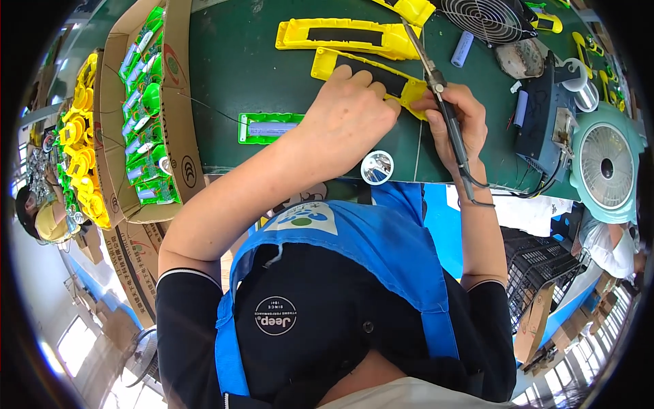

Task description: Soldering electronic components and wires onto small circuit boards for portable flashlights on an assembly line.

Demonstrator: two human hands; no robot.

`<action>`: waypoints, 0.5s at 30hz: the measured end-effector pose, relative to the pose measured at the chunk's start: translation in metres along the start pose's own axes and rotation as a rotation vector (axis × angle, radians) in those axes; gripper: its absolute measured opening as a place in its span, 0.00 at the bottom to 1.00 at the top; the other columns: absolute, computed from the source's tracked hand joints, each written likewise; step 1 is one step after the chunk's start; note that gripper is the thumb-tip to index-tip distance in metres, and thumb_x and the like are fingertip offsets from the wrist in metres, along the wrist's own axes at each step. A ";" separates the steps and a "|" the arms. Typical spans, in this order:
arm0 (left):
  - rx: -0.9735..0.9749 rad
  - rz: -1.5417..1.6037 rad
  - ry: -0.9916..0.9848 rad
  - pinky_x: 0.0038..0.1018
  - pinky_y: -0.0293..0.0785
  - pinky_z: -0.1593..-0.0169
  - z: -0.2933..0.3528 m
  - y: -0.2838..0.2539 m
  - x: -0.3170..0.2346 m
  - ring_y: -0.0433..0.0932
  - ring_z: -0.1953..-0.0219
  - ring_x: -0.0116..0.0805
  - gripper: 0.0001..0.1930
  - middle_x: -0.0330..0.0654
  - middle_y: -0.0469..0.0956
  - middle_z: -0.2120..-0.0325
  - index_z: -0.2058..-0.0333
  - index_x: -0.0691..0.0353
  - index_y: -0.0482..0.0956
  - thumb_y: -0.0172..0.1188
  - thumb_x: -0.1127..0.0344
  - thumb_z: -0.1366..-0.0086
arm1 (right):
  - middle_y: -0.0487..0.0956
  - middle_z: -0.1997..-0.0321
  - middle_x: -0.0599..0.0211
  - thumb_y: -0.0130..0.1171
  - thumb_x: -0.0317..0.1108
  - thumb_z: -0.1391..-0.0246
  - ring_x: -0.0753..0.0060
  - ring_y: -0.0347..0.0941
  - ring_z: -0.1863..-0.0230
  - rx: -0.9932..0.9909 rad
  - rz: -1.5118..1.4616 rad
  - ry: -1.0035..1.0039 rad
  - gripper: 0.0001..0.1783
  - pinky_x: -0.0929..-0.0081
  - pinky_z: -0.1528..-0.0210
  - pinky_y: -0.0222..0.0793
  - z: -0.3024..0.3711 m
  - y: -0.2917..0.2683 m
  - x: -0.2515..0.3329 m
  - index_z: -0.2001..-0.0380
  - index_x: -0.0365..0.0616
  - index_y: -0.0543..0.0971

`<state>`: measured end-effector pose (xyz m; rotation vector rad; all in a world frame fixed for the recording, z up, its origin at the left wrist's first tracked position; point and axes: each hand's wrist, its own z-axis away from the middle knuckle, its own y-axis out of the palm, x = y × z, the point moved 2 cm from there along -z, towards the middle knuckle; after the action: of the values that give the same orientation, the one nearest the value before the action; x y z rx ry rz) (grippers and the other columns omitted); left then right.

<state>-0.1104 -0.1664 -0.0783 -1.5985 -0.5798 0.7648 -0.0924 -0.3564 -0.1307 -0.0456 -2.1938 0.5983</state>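
Observation:
My left hand [354, 102] is closed on a yellow plastic casing [328, 63] with a dark panel along its middle; its curled fingers hide part of the near side. In my right hand [466, 123] is a soldering iron [446, 112], its metal tip pointing up and away. The right fingers also reach the right end of that casing. Just beyond lies a second yellow casing [293, 35], with part of another [412, 9] at the top edge. A green casing holding a battery cell [272, 128] lies left of my left wrist. A round silver reflector [377, 168] sits at the table's near edge.
At left, a cardboard box [178, 102] holds several green casings with cells and wires, beside stacked yellow parts [85, 153]. Right stand a blue-grey soldering station [545, 126], a solder spool [584, 88] and a green fan [606, 167]. Loose cells [462, 49] lie near a black fan grille [485, 17].

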 end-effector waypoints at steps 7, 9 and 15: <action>0.001 -0.163 -0.035 0.31 0.63 0.63 -0.004 -0.004 -0.005 0.72 0.67 0.35 0.06 0.39 0.73 0.75 0.72 0.58 0.75 0.58 0.69 0.52 | 0.78 0.66 0.58 0.67 0.24 0.55 0.64 0.78 0.68 -0.185 -0.022 -0.137 0.20 0.76 0.68 0.74 -0.016 -0.002 0.009 0.58 0.40 0.71; 0.003 -0.203 -0.071 0.31 0.62 0.63 -0.002 -0.004 -0.006 0.72 0.67 0.35 0.06 0.38 0.72 0.75 0.73 0.57 0.75 0.59 0.68 0.52 | 0.78 0.61 0.58 0.60 0.31 0.44 0.64 0.79 0.65 -0.021 0.168 -0.209 0.18 0.73 0.58 0.74 -0.027 0.002 0.012 0.53 0.42 0.67; -0.148 -0.070 -0.409 0.35 0.64 0.67 0.022 -0.025 0.026 0.75 0.78 0.41 0.07 0.39 0.76 0.84 0.76 0.57 0.78 0.62 0.62 0.45 | 0.80 0.64 0.58 0.63 0.22 0.51 0.63 0.80 0.62 -0.008 0.149 -0.114 0.21 0.74 0.62 0.75 -0.030 0.009 0.000 0.54 0.44 0.68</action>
<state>-0.1089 -0.1290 -0.0592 -1.5536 -1.0020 1.0238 -0.0722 -0.3364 -0.1184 -0.1842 -2.3176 0.6899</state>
